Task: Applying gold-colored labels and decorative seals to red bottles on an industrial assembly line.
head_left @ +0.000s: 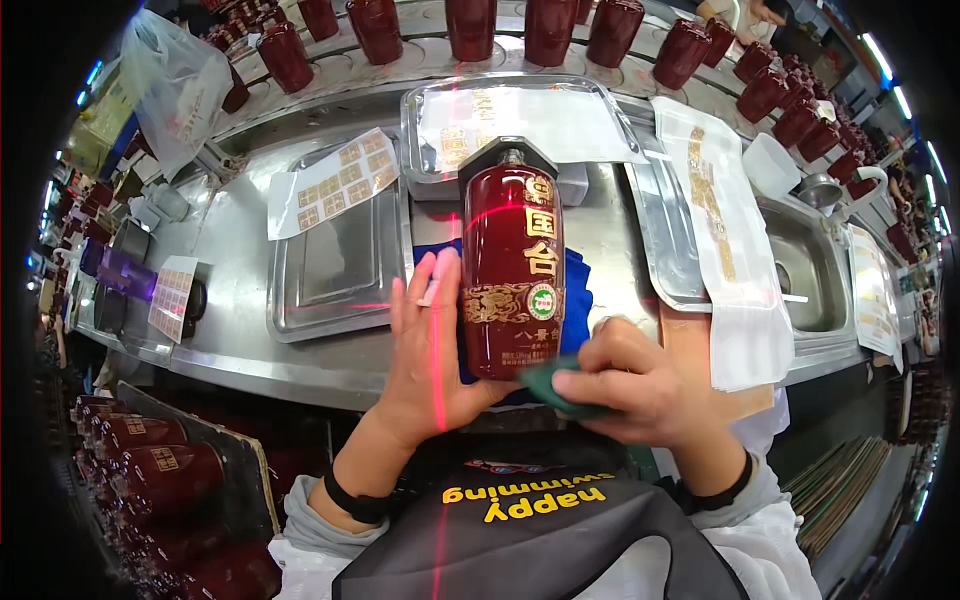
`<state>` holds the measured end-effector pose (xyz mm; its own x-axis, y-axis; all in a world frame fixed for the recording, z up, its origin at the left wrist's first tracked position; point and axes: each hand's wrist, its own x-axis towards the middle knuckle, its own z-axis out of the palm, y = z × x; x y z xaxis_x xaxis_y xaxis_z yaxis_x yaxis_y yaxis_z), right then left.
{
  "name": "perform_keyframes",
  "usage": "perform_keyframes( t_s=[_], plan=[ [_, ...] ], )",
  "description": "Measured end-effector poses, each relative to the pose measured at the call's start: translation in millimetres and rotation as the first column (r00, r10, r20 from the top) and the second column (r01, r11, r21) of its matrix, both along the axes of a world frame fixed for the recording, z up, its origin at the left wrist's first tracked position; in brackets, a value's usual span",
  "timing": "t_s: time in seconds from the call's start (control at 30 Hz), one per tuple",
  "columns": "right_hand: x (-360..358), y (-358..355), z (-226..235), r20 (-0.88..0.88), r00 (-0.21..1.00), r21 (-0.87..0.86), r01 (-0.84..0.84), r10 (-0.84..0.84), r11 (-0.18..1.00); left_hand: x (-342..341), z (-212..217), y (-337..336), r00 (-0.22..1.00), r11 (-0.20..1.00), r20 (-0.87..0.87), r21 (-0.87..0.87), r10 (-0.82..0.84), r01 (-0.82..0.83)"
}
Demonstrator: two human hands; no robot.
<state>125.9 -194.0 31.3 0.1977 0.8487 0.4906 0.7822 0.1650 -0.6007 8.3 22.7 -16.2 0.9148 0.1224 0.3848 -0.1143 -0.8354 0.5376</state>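
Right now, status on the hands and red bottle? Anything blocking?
Left hand beside the bottle; right hand holding green pad at bottle's lower end; blue cloth alongside, apparently not blocking.

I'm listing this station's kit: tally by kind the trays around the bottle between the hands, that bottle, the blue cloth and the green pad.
Rectangular trays: 3
Dark red bottle: 1
Blue cloth: 1
Green pad: 1
Total: 6

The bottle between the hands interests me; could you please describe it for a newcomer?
On the steel counter, find the blue cloth. Overlapping it, between left hand and right hand, is the dark red bottle. Unlike the bottles behind, it shows a round green-and-white emblem.
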Motion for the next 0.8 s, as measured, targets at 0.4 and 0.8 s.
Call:
perform_keyframes(
  t_s=[0.4,0.8],
  plan=[
    [4.1,-12.3,-6.4,-0.344,0.938,0.019,0.049,-0.040,0.999,2.6,-2.8,-0.1,0.994,0.998,0.107,0.060,-0.028,0.022],
    [2.0,-31.2,-14.3,-0.487,0.722,-0.180,0.467,-0.491,0.866,-6.3,1.3,-9.0,0.969,0.970,0.241,0.242,-0.056,-0.005]
  ],
)
